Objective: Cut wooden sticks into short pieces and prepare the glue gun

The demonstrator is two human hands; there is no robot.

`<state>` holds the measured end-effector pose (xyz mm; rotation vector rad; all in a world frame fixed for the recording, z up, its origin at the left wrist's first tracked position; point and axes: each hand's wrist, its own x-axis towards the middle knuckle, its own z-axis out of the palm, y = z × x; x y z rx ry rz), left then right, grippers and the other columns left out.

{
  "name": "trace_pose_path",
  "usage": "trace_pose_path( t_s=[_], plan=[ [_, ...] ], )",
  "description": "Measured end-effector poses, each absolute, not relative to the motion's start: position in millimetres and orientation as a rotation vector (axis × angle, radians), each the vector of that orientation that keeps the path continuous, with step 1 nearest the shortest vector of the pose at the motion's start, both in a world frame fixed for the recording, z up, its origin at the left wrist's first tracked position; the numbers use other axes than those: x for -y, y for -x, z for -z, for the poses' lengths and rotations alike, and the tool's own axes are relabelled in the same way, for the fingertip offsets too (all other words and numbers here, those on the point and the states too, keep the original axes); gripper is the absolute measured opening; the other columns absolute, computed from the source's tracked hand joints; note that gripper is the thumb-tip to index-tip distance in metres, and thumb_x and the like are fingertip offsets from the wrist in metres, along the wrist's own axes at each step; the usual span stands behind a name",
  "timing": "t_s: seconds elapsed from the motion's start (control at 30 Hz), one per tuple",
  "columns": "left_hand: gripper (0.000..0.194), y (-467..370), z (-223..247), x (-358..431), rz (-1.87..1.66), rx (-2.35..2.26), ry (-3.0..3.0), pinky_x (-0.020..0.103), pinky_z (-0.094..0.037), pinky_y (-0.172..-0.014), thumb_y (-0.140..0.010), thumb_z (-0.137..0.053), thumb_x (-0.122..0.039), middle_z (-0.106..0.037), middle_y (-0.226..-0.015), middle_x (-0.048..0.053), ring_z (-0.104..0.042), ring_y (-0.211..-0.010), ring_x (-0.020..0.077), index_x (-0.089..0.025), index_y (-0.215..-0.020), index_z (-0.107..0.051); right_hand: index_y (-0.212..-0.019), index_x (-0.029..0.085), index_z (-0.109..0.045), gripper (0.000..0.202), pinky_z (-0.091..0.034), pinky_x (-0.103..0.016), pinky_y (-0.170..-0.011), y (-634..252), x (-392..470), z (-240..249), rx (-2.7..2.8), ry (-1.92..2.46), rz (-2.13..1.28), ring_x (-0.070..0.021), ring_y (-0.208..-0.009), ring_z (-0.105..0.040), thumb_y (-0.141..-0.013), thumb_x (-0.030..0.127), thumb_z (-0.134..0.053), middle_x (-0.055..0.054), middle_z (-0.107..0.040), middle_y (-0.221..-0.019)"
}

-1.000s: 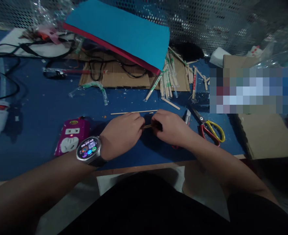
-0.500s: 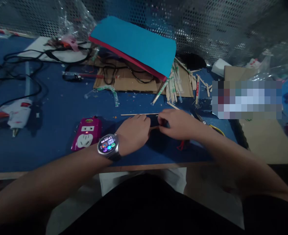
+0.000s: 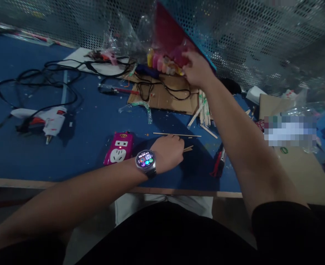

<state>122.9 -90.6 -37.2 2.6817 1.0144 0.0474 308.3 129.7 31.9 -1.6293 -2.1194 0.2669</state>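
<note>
My left hand [image 3: 168, 152], a watch on its wrist, is closed around some short thin wooden sticks [image 3: 188, 149] whose ends poke out past the fingers. A longer thin stick [image 3: 176, 134] lies on the blue table just beyond it. My right hand [image 3: 197, 68] reaches to the back, fingers apart, beside several small colourful bottles [image 3: 162, 63]. Over these, the red and blue sheet [image 3: 170, 27] stands tilted up against the mesh, close to my right hand; whether the hand touches it I cannot tell.
A white glue gun [image 3: 53, 121] with black cable lies left, near a purple power socket [image 3: 119, 148]. Behind are cardboard [image 3: 162, 97] and bundled wooden sticks [image 3: 205, 110]. A red cutter [image 3: 219, 162] lies below my right forearm. More cardboard [image 3: 295, 173] is at the right.
My right hand has left the sticks by my left hand and moved to the back. The sheet has tipped up, uncovering the bottles. The view has shifted left.
</note>
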Motion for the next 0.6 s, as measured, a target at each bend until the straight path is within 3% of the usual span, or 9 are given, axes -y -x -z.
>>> trace_pose_path(
  t_s=[0.1,0.27,0.4,0.6],
  plan=[
    [0.023,-122.9,38.1,90.3,-0.061,-1.011,-2.671,0.044,-0.060,-0.093,-0.098,-0.061,-0.026,-0.077,-0.112,0.019,-0.073,-0.114,0.0337,-0.011,-0.110,-0.074,-0.153,0.012,-0.055,0.047,-0.019,-0.052,-0.139,-313.0,-133.6,-43.8,2.031,1.666,-0.013,-0.0261,-0.163,-0.030,-0.106,0.016,-0.052,-0.014,-0.046,-0.171],
    [0.024,-123.2,36.9,89.7,-0.065,-0.998,-2.666,0.043,-0.060,-0.095,-0.098,-0.062,-0.027,-0.077,-0.113,0.019,-0.074,-0.115,0.0336,-0.010,-0.110,-0.074,-0.132,0.024,-0.070,0.034,-0.030,-0.044,-0.135,-308.1,-121.0,-28.6,2.213,1.568,0.074,-0.0226,-0.159,-0.039,-0.098,0.025,-0.069,-0.010,-0.044,-0.171],
    [0.023,-122.1,38.0,90.0,-0.084,-0.981,-2.674,0.044,-0.059,-0.096,-0.098,-0.062,-0.026,-0.077,-0.112,0.018,-0.074,-0.114,0.0335,-0.010,-0.110,-0.073,-0.140,0.032,-0.069,0.048,-0.027,-0.059,-0.134,-308.4,-119.4,-11.6,2.333,1.591,0.182,-0.0351,-0.162,-0.027,-0.092,0.036,-0.076,-0.005,-0.037,-0.176],
    [0.022,-121.0,38.8,90.5,-0.087,-0.982,-2.667,0.044,-0.059,-0.094,-0.098,-0.060,-0.024,-0.077,-0.110,0.018,-0.074,-0.112,0.0329,-0.011,-0.109,-0.073,-0.148,0.016,-0.064,0.051,-0.020,-0.067,-0.132,-310.1,-132.4,13.2,2.385,1.730,0.175,-0.0373,-0.146,-0.045,-0.099,0.029,-0.063,-0.016,-0.071,-0.137]
  ],
)
